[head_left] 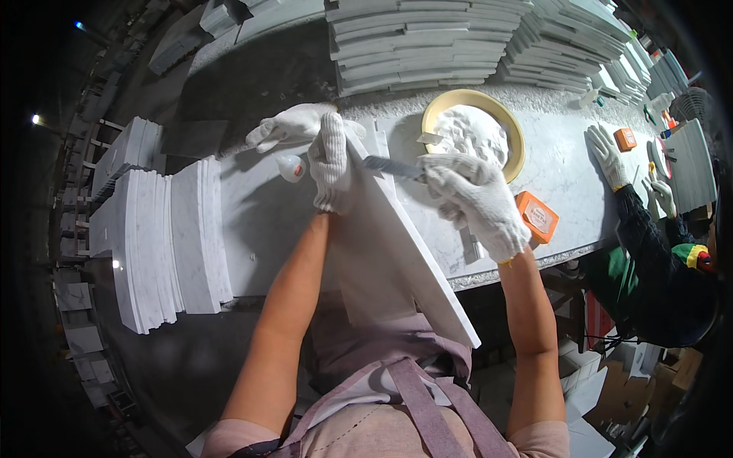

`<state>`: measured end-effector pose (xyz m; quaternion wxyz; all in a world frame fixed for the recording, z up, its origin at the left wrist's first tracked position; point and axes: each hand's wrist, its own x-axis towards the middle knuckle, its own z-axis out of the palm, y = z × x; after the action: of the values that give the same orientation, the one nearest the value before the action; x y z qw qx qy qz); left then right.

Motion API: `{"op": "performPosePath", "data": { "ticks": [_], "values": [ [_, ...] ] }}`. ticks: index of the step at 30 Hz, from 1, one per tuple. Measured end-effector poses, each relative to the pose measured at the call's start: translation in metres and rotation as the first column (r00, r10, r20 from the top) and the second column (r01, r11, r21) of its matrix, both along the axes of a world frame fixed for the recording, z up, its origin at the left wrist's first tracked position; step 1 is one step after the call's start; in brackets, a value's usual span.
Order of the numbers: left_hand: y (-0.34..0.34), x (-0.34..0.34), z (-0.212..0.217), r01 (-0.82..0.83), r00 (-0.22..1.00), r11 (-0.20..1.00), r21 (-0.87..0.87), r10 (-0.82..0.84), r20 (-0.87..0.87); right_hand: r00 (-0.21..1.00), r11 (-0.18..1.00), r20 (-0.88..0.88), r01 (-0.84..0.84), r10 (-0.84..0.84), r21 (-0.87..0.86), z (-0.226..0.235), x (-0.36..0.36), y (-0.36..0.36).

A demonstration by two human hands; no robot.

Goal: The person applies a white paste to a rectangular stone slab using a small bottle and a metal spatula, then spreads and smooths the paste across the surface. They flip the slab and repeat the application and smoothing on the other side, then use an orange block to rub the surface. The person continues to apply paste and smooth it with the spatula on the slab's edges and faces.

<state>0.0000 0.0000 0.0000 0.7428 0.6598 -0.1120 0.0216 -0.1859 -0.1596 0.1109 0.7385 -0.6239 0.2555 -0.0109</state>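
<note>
My left hand (331, 164), in a white knit glove, is closed around the upper end of a pale marble slab (420, 252). The slab stands on edge, its lower end reaching toward my apron. My right hand (481, 202), also gloved, grips a putty knife (389, 167), its flat grey blade pointing left at the slab's upper edge; its handle is hidden in the glove. Just beyond that hand sits a yellow bowl (518, 153) heaped with white powder or paste. A loose white glove (294, 124) and a small translucent bottle (290, 168) lie beside my left hand.
An orange box (537, 217) is by my right wrist on the marble-topped table (263, 229). Stacked slabs rise at the back (420, 46) and left (145, 244). At the right, a co-worker's gloved hand (608, 156) rests on the table, near another orange box (625, 139).
</note>
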Motion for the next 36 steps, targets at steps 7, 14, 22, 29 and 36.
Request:
{"op": "performPosePath", "data": {
  "ticks": [7,14,22,29,36],
  "values": [
    [0.000,0.000,-0.008,0.114,0.986,0.986,-0.119,-0.127,-0.109,0.949,0.873,0.096,0.313,-0.299,-0.375,-0.013,-0.045,-0.063],
    [0.006,-0.013,0.016,0.211,0.956,0.943,-0.257,-0.254,-0.148,0.993,0.269,0.067,0.090,-0.096,-0.959,-0.046,-0.043,-0.088],
    [0.008,-0.020,0.024,0.113,0.985,0.994,0.000,-0.112,-0.129,0.985,0.143,-0.123,-0.106,-0.117,-0.984,-0.010,-0.028,-0.066],
    [0.008,-0.018,0.004,0.118,0.987,0.993,0.019,-0.115,-0.116,0.876,0.317,0.179,0.031,0.448,-0.948,0.095,0.016,0.017],
    [-0.026,0.004,-0.049,-0.515,0.698,0.406,0.755,-0.313,0.644,0.705,-0.088,-0.097,-0.049,0.703,-0.995,0.100,0.122,0.089]
  ]
}}
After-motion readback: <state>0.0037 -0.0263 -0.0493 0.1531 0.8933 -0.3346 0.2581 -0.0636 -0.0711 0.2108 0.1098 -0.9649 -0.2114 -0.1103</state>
